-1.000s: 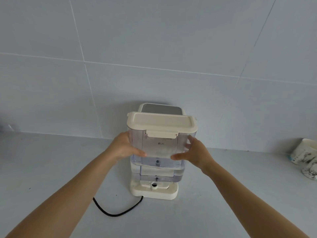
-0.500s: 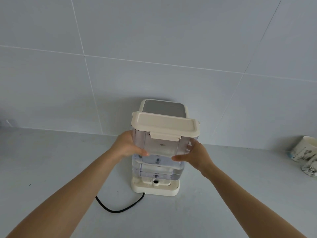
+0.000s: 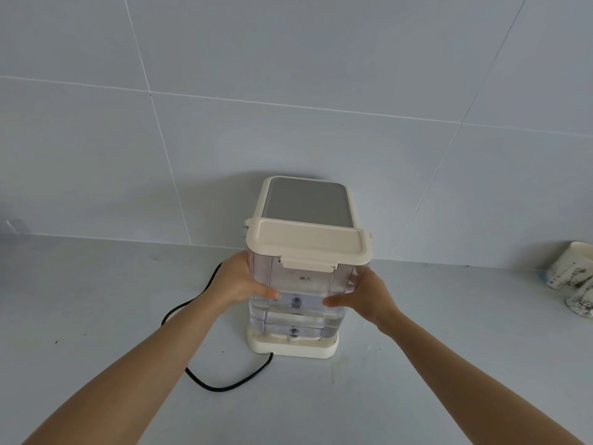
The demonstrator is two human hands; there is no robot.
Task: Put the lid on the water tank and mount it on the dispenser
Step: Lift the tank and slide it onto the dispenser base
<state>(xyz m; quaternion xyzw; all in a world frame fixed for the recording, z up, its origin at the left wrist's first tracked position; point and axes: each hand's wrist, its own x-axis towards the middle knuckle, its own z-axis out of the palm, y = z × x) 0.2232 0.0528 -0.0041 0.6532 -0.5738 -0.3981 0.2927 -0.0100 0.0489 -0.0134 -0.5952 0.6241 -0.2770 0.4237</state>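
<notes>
The clear plastic water tank (image 3: 303, 284) carries its cream lid (image 3: 306, 242) with a front latch. The tank stands upright against the front of the cream dispenser (image 3: 306, 200), low over the dispenser's base (image 3: 293, 346). Whether it rests fully on the base I cannot tell. My left hand (image 3: 239, 284) grips the tank's left side, thumb across the front. On the opposite side my right hand (image 3: 369, 297) holds it the same way.
A black power cord (image 3: 221, 385) loops on the grey counter left of the base. Two patterned white cups (image 3: 574, 277) stand at the far right. A tiled wall rises right behind the dispenser.
Both hands have lowered the lidded tank toward the dispenser's base. More of the dispenser's grey top now shows behind the lid.
</notes>
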